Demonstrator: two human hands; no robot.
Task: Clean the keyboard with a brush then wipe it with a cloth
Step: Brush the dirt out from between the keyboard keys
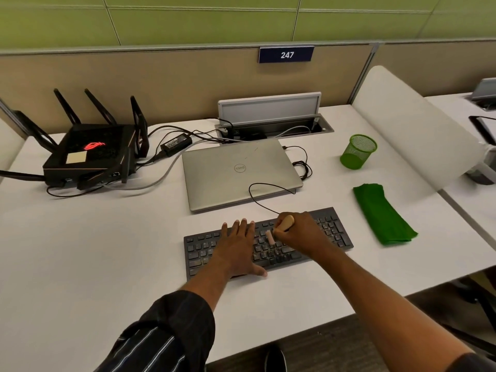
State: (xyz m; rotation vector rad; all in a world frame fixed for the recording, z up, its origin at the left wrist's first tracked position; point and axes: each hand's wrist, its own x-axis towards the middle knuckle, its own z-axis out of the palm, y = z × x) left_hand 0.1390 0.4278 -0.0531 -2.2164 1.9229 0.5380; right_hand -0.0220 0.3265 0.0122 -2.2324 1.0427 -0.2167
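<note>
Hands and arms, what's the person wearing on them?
The left hand and right hand are bare, no rings or watch visible. The left sleeve is dark with thin pale stripes, pushed up the forearm. The right sleeve shows only as a dark edge.

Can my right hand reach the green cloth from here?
Probably yes: the right hand grips the brush over the keyboard, and nothing stands between it and the green cloth to its right, though the brush fills its grip.
</note>
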